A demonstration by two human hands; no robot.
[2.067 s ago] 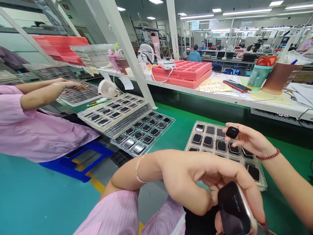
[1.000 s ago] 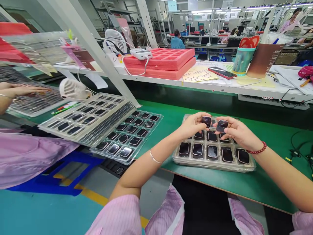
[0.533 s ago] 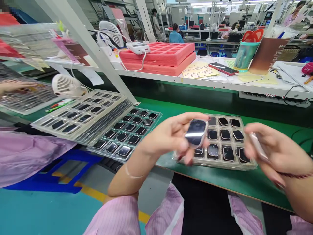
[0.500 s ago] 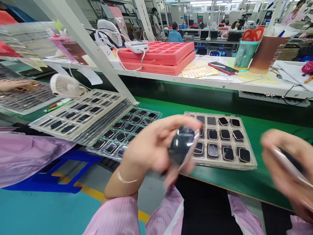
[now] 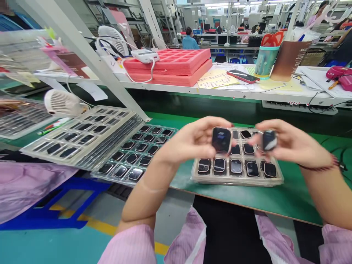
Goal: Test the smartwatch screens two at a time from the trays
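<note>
My left hand (image 5: 196,141) grips a smartwatch body (image 5: 221,140) by its edges, its dark screen turned toward me. A second smartwatch body (image 5: 269,140) is pinched in my right hand (image 5: 288,143), slightly blurred. Both hands hover over a clear plastic tray (image 5: 236,180) with rows of similar watch bodies, and they hide part of its upper rows. To the left lies another clear tray (image 5: 111,176) of watch bodies. Beside it rises a stack of trays (image 5: 74,132) holding dark pieces.
A white shelf (image 5: 176,87) crosses behind the bench, bearing pink foam trays (image 5: 167,66), a phone (image 5: 243,76) and a teal cup (image 5: 266,60). A slanted white post (image 5: 110,69) stands at left, near a small fan (image 5: 64,102). A blue stool (image 5: 68,205) is below.
My right hand has come in from the far right to above the near tray, close to my left hand. My left hand has risen slightly and turned its watch screen toward me.
</note>
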